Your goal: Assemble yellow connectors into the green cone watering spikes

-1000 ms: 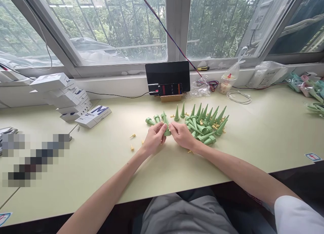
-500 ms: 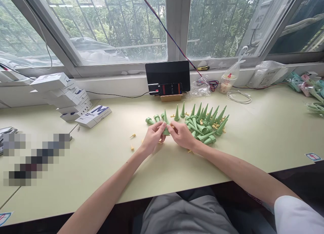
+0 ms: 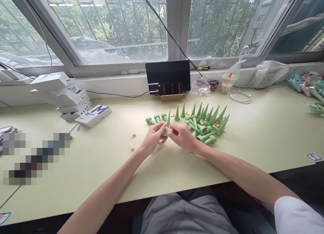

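Both hands meet over the pale green table [image 3: 106,166]. My left hand [image 3: 154,137] pinches the base of a green cone spike [image 3: 167,121] that points up and away. My right hand [image 3: 182,136] is closed at the same spot, its fingertips on a small yellow peg [image 3: 171,129] at the cone's side. Just right of my hands lies a pile of green cones [image 3: 206,124] with yellow pegs among them. Three short green pieces [image 3: 156,118] lie in a row behind my left hand. Two cones [image 3: 177,113] stand upright beyond my hands.
Loose yellow pegs [image 3: 132,141] lie left of my left hand. A phone [image 3: 170,88] leans on a wooden stand before a dark tablet [image 3: 167,73]. White boxes [image 3: 66,97] are stacked at the left. Plastic bags [image 3: 267,74], a cable [image 3: 239,96] and pastel clips [image 3: 310,85] sit at the right.
The cone has tipped from pointing left-up to pointing right-up between my hands, and a yellow peg now shows at my right fingertips. My hands stayed where they were.
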The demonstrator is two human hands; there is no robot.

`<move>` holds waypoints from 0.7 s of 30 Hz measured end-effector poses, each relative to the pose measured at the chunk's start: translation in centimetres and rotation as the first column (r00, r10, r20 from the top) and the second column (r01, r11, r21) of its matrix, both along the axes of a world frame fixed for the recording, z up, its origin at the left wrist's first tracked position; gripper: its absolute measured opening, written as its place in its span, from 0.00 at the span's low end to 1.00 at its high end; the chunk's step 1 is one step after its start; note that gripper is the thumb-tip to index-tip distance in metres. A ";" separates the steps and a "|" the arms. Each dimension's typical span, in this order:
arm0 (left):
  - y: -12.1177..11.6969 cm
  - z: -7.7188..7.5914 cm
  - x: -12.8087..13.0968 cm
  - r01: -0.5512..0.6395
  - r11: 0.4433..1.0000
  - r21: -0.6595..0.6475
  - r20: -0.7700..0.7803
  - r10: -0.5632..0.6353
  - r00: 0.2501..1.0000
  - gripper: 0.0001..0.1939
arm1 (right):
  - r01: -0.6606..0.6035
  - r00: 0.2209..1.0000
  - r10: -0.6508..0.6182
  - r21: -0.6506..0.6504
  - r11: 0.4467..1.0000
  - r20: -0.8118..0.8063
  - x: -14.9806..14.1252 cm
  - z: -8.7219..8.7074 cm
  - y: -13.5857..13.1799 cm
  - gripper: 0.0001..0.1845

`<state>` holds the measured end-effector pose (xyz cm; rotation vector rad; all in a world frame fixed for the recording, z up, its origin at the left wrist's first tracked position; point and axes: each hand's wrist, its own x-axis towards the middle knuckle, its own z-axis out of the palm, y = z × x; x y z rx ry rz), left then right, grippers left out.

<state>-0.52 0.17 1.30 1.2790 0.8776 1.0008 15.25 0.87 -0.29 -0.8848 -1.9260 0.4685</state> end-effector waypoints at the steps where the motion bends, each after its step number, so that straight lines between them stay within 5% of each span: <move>1: 0.0 0.0 0.0 0.011 1.000 0.001 0.004 -0.011 1.000 0.20 | 0.002 1.000 -0.002 0.008 1.000 0.010 0.0 0.0 0.0 0.21; 21: -0.1 -0.5 0.2 0.005 0.997 0.075 -0.075 0.001 0.997 0.25 | 0.103 0.983 -0.123 0.144 0.984 0.138 -0.2 -0.5 0.2 0.18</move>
